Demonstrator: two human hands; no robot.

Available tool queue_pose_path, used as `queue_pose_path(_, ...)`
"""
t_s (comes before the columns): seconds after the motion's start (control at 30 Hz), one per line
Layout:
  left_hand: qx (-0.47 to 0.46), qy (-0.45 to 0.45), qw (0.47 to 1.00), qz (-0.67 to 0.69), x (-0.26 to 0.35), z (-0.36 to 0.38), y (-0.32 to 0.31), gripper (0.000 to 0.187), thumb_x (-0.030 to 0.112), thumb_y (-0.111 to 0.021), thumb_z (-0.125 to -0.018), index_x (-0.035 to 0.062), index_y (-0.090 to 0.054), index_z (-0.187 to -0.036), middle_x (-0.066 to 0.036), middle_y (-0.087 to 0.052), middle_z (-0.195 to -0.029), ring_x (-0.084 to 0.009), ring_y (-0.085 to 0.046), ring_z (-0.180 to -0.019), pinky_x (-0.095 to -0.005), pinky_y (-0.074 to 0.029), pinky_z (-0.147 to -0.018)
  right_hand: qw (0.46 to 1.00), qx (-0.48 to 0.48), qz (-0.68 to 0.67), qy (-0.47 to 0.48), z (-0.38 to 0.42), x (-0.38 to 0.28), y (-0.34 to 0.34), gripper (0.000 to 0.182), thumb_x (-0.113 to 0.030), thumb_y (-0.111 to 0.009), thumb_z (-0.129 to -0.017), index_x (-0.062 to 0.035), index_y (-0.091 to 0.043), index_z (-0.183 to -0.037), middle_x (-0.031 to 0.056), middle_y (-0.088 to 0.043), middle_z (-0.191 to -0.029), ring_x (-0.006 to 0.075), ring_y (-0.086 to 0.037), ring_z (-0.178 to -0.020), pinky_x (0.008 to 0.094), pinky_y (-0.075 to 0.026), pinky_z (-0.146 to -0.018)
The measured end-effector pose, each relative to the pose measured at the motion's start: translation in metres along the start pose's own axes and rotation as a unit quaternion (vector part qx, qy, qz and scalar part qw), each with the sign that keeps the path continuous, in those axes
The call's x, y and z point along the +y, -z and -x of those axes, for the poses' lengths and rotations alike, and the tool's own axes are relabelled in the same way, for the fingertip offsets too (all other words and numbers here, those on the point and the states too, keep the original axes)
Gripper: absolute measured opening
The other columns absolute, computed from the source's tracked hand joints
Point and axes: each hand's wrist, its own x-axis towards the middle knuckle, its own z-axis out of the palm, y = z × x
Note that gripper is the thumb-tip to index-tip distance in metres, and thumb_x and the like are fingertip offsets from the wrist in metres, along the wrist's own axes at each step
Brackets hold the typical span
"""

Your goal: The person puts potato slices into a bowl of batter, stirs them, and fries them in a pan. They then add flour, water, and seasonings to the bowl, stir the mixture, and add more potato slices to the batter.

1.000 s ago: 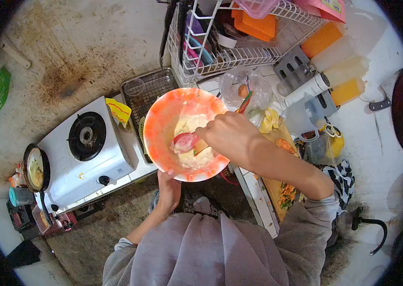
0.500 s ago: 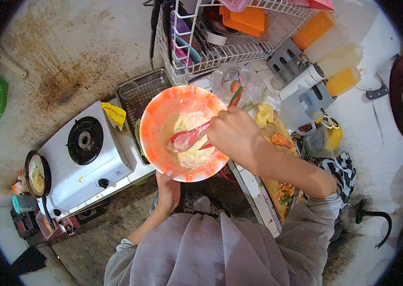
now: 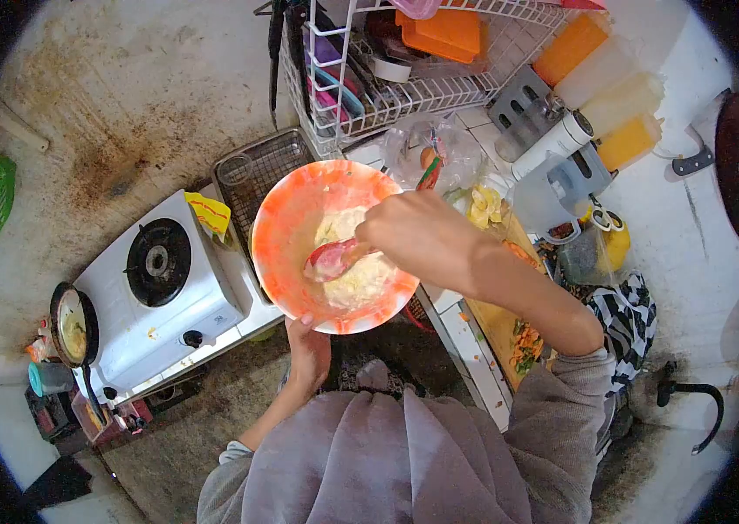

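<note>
An orange and white bowl (image 3: pixel 278 236) is held up in front of me, tilted toward my view. Pale yellow, lumpy batter (image 3: pixel 365 284) covers its bottom. My left hand (image 3: pixel 308 349) grips the near edge, thumb on the rim and fingers hidden underneath. Over the bowl, my right hand (image 3: pixel 417 236) is closed round the handle of a red spoon (image 3: pixel 327 260). The spoon's head rests in the batter, smeared with it, and a green-patterned handle end sticks out above my fist.
At left stands a white gas stove (image 3: pixel 160 301), with a small frying pan (image 3: pixel 75 325) holding pale food. A wire basket (image 3: pixel 260 175) lies behind the bowl. On the right are a cutting board (image 3: pixel 496 327) with chopped carrot and greens, and a clear jug (image 3: pixel 548 196). A white dish rack (image 3: pixel 422 96) stands behind.
My right hand has shifted left and slightly down over the bowl, covering more of the spoon handle. The spoon has moved a little within the batter. My left hand keeps its hold.
</note>
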Motion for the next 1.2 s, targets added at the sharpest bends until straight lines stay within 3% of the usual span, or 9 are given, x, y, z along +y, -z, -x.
queue_pose_path(0.17,-0.002,0.002,1.000,0.002,0.003,-0.003,0.005,0.073,0.034,-0.058,-0.066,0.0044,-0.024,-0.123,-0.009,-0.035,-0.121,-0.0222,-0.035,-0.113,-0.0366,-0.028,-0.094,0.994,-0.034,-0.021,-0.104,0.009,0.032,0.004,0.018,-0.017,-0.053,-0.072,-0.0005,-0.059,-0.075,0.0192,-0.056,-0.073,0.0305,-0.056,-0.070,0.0367,-0.045,-0.061)
queue_pose_path(0.27,0.014,-0.004,1.000,-0.005,0.007,-0.004,0.009,0.069,0.036,-0.055,-0.068,0.0052,-0.026,-0.122,-0.008,-0.037,-0.121,-0.0219,-0.036,-0.113,-0.0370,-0.028,-0.095,0.984,0.094,-0.127,-0.082,0.022,0.069,-0.012,0.020,-0.016,-0.055,-0.074,0.0006,-0.058,-0.085,0.0148,-0.059,-0.076,0.0242,-0.058,-0.068,0.0312,-0.045,-0.062)
queue_pose_path(0.33,0.032,-0.003,0.999,-0.023,0.012,-0.003,0.012,0.065,0.037,-0.053,-0.070,0.0056,-0.028,-0.121,-0.006,-0.038,-0.121,-0.0212,-0.037,-0.113,-0.0374,-0.027,-0.095,0.889,0.227,-0.358,-0.173,0.030,0.090,-0.026,0.023,-0.011,-0.057,-0.073,0.0013,-0.055,-0.093,0.0067,-0.060,-0.079,0.0125,-0.056,-0.068,0.0249,-0.044,-0.064)
queue_pose_path(0.47,0.049,-0.024,0.998,-0.029,0.015,-0.007,0.032,0.063,0.039,-0.052,-0.070,0.0069,-0.031,-0.120,-0.006,-0.039,-0.120,-0.0207,-0.038,-0.112,-0.0371,-0.030,-0.093,0.776,0.356,-0.448,-0.266,0.035,0.124,-0.039,0.028,-0.009,-0.059,-0.070,0.0007,-0.055,-0.096,0.0051,-0.061,-0.082,0.0091,-0.056,-0.070,0.0225,-0.044,-0.064)
queue_pose_path(0.6,0.101,-0.010,0.994,-0.033,0.023,-0.009,0.050,0.061,0.040,-0.051,-0.071,0.0079,-0.032,-0.119,-0.005,-0.040,-0.119,-0.0190,-0.041,-0.109,-0.0349,-0.035,-0.089,0.779,0.419,-0.381,-0.270,0.037,0.157,-0.065,0.027,-0.009,-0.058,-0.071,0.0004,-0.056,-0.096,0.0068,-0.061,-0.081,0.0095,-0.056,-0.070,0.0223,-0.044,-0.064)
queue_pose_path(0.8,0.100,-0.042,0.993,-0.046,0.028,-0.018,0.056,0.062,0.045,-0.051,-0.071,0.0129,-0.032,-0.120,-0.004,-0.037,-0.122,-0.0212,-0.038,-0.111,-0.0432,-0.033,-0.090,0.810,0.406,-0.277,-0.320,0.010,0.177,-0.076,0.033,-0.016,-0.060,-0.064,-0.0002,-0.057,-0.093,0.0151,-0.061,-0.080,0.0221,-0.060,-0.073,0.0289,-0.045,-0.066)
queue_pose_path(0.87,0.094,-0.048,0.994,-0.037,0.030,-0.019,0.056,0.061,0.045,-0.051,-0.071,0.0134,-0.032,-0.119,-0.004,-0.038,-0.121,-0.0211,-0.039,-0.110,-0.0422,-0.035,-0.088,0.851,0.306,-0.177,-0.388,-0.004,0.173,-0.072,0.034,-0.018,-0.060,-0.061,0.0000,-0.058,-0.089,0.0180,-0.060,-0.082,0.0296,-0.059,-0.076,0.0338,-0.045,-0.068)
queue_pose_path(1.03,0.089,-0.026,0.995,-0.036,0.032,-0.017,0.050,0.058,0.045,-0.051,-0.071,0.0144,-0.034,-0.117,-0.002,-0.041,-0.117,-0.0189,-0.044,-0.103,-0.0357,-0.043,-0.078,0.889,0.235,-0.125,-0.373,-0.027,0.186,-0.090,0.038,-0.028,-0.060,-0.067,0.0001,-0.055,-0.092,0.0192,-0.058,-0.076,0.0292,-0.058,-0.070,0.0329,-0.045,-0.063)
queue_pose_path(1.2,0.053,-0.010,0.997,-0.051,0.035,-0.015,0.043,0.069,0.045,-0.049,-0.071,0.0075,-0.026,-0.124,-0.007,-0.033,-0.124,-0.0227,-0.033,-0.115,-0.0396,-0.027,-0.095,0.893,0.190,-0.178,-0.367,-0.025,0.189,-0.090,0.039,-0.032,-0.058,-0.073,-0.0009,-0.055,-0.097,0.0130,-0.060,-0.077,0.0216,-0.059,-0.068,0.0309,-0.045,-0.062)
